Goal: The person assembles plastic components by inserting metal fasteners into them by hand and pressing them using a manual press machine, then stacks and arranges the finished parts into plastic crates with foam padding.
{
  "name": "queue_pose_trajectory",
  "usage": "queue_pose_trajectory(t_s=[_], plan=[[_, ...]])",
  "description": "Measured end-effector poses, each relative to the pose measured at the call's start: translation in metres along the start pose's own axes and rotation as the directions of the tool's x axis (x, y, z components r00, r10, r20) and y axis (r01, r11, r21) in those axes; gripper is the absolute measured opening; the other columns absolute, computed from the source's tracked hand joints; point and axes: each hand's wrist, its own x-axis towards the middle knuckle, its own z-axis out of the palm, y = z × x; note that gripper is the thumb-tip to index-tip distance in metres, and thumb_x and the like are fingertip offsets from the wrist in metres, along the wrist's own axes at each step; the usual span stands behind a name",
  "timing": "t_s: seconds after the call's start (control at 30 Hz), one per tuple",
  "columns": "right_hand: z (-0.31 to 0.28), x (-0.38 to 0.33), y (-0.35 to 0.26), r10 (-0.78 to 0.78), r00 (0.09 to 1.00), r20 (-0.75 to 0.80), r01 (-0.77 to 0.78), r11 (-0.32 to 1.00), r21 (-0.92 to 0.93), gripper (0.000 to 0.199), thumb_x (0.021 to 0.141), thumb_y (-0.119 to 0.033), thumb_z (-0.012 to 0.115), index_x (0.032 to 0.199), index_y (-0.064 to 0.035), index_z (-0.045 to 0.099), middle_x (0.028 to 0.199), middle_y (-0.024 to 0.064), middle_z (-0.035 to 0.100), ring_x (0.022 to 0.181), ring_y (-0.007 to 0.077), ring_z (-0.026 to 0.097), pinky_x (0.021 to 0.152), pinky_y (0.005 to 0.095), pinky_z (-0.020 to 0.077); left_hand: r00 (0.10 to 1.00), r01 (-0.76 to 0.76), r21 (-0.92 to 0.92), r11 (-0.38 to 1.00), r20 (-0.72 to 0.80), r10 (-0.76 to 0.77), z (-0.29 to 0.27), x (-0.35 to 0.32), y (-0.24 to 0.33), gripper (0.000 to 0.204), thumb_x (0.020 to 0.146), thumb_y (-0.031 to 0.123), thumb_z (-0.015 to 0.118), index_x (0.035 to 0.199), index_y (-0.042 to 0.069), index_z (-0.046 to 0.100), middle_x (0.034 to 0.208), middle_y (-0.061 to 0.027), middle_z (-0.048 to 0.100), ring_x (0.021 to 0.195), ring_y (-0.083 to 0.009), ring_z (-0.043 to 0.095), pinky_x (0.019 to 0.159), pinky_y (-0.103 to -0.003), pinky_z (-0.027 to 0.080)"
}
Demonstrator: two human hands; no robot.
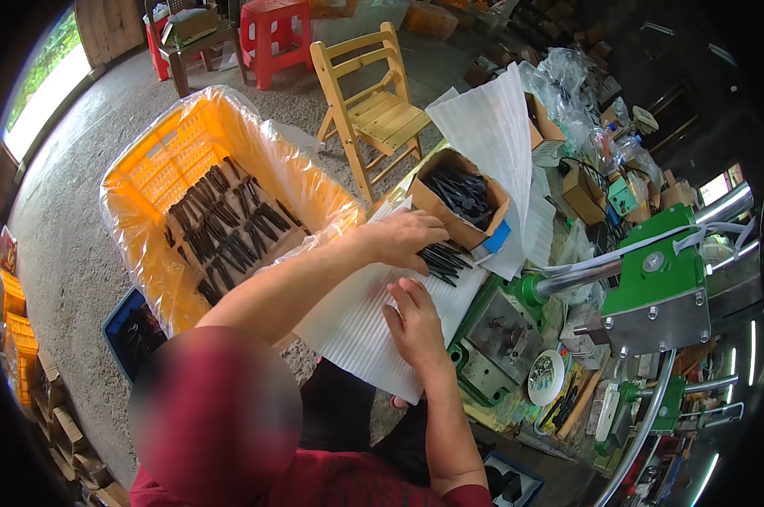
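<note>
A white bowl [535,394] of small metal bits sits toward the near edge of the worktop [502,414], beside a green press [656,262] whose base stands just right of the hands. Past it, a cardboard box [488,218] of dark pieces crowds the worktop's far left part. Left of the worktop, a yellow crate [166,160] lined with clear plastic holds rows of similar dark pieces.

A white foam sheet [348,313] spreads over the worktop's left edge. Grey floor [69,211] runs back to a wooden chair [382,116] and a red stool [272,38].

The right hand [415,323] is released, half open above the sheet. The left hand [403,239] bends over slim black pieces [443,264] lying before the box; I cannot tell whether it grasps any.
</note>
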Motion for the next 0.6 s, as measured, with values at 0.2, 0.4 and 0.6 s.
queue_pose_trajectory(t_s=[0.2,0.4,0.6], plan=[[-0.019,-0.013,-0.003,0.047,0.999,-0.005,-0.047,0.999,0.005,0.027,0.074,-0.011,0.055,0.096,0.0048,0.052,0.1,0.0203,0.05,0.095,0.0358,0.048,0.082,0.0405,0.0394,0.847,0.155,-0.115,0.981,-0.496,-0.192,-0.049,-0.085,-0.011,0.033,0.065,0.006,0.066,0.096,0.003,0.055,0.096,-0.0126,0.056,0.09,-0.0263,0.054,0.079,-0.035,0.043],[-0.02,-0.023,-0.002,0.09,0.995,0.034,-0.091,0.996,0.006,0.026,0.077,-0.01,0.053,0.098,0.0044,0.052,0.104,0.0196,0.049,0.098,0.0352,0.047,0.084,0.04,0.039,0.652,0.64,-0.155,0.753,-0.408,-0.639,-0.04,-0.193,-0.074,0.021,0.067,0.008,0.058,0.087,0.002,0.055,0.078,-0.0102,0.056,0.069,-0.0231,0.056,0.06,-0.031,0.044],[-0.009,-0.025,0.003,0.168,0.977,0.132,-0.163,0.985,-0.048,0.033,0.083,-0.021,0.047,0.104,0.0042,0.05,0.109,0.0185,0.048,0.099,0.0335,0.047,0.084,0.0385,0.0388,0.677,0.736,-0.052,0.675,0.057,-0.733,-0.012,-0.237,-0.109,0.027,0.065,0.01,0.057,0.091,0.002,0.056,0.087,-0.0159,0.058,0.087,-0.0304,0.055,0.073,-0.037,0.044]])
